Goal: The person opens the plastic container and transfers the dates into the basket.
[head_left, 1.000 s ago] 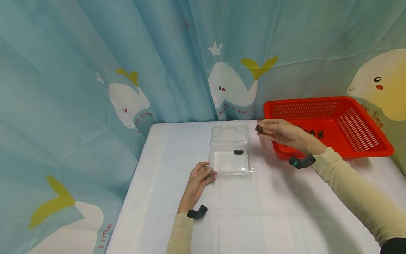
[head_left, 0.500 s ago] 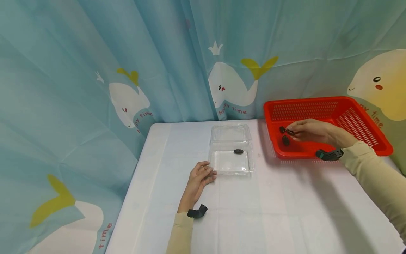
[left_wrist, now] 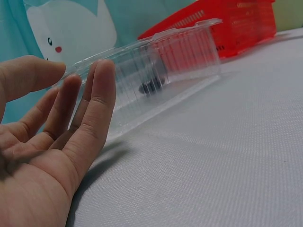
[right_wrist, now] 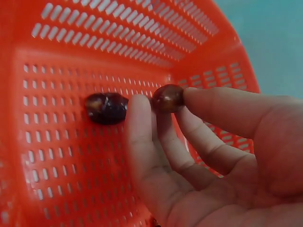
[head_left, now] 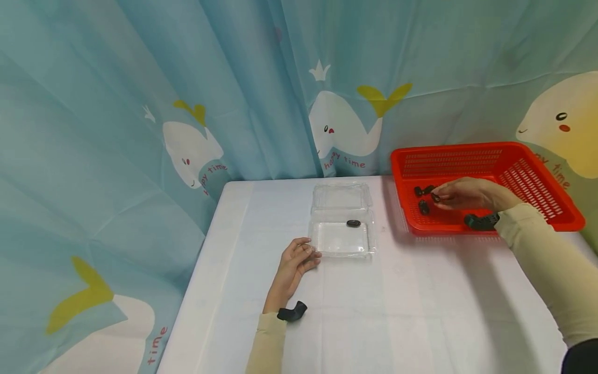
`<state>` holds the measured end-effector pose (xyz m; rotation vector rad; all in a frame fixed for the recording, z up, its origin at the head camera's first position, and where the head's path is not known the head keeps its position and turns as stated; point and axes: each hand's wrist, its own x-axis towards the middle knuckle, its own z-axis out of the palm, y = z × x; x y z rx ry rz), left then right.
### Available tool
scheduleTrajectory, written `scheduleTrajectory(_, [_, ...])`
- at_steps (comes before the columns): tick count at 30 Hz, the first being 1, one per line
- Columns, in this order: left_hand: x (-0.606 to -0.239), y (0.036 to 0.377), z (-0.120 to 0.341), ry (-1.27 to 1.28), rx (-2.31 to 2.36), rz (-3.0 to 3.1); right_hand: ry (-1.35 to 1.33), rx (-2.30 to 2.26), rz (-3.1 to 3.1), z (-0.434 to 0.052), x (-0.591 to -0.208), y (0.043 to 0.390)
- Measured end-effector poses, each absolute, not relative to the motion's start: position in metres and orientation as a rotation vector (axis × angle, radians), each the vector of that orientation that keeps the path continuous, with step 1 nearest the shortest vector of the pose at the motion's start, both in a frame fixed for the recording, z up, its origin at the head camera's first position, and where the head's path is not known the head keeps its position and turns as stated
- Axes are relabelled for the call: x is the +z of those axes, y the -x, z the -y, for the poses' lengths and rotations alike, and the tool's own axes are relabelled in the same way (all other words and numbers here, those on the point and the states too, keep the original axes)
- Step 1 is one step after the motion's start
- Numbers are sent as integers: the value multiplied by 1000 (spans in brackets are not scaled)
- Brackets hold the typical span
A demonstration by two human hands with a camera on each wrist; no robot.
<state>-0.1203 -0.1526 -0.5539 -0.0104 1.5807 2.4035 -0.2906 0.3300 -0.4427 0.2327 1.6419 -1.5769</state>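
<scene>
In the head view my right hand (head_left: pixel 472 193) reaches over the red basket, holding a dark brown date (right_wrist: pixel 168 98) between thumb and fingertips. The right wrist view shows another glossy, wrinkled date (right_wrist: pixel 106 109) on the basket floor beside those fingers. My left hand (head_left: pixel 293 265) is at the near left corner of a clear plastic clamshell box (head_left: pixel 341 240). Its fingers are fairly straight and lie against the box's side. Inside the box, towards the back right, sits one date (head_left: pixel 353 223). The box's lid (head_left: pixel 342 196) is folded back.
The red slotted basket (head_left: pixel 556 221) stands at the right rear of the white-covered table (head_left: pixel 355 311), with several dates near its left end. Behind hangs a blue curtain (head_left: pixel 261 93) printed with whales.
My right hand has moved right from beside the basket to inside it, then pulled slightly up with a date between its fingers. The left hand and the box stay in place.
</scene>
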Motion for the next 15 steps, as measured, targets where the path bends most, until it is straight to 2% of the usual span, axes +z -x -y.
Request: scheduleTrajectory(15, [-558, 121, 154, -29, 2393, -1600, -215, -1427, -1774, -333, -456, 301])
